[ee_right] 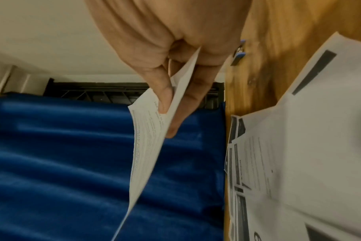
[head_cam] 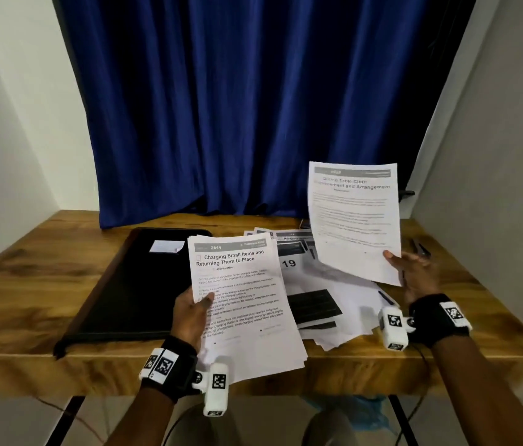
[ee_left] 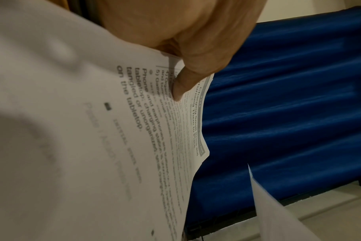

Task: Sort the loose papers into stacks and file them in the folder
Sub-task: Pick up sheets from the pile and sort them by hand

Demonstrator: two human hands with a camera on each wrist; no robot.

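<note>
My left hand point(head_cam: 194, 309) grips a thin stack of printed papers point(head_cam: 241, 297) headed "Charging Small Items", thumb on top point(ee_left: 181, 88), held above the table's front edge. My right hand point(head_cam: 411, 272) pinches a single printed sheet point(head_cam: 355, 217) by its lower corner and holds it upright over the right side of the table; in the right wrist view the sheet point(ee_right: 148, 140) sits between thumb and fingers. Loose papers point(head_cam: 324, 300) lie spread on the table between my hands. A closed black folder point(head_cam: 131, 284) with a small white label lies flat at the left.
The wooden table point(head_cam: 28, 300) is backed by a blue curtain point(head_cam: 237, 107), with white walls on both sides. A dark pen point(head_cam: 421, 247) lies near the right edge, and a small blue-and-black object point(ee_right: 239, 54) lies on the wood beyond my right hand.
</note>
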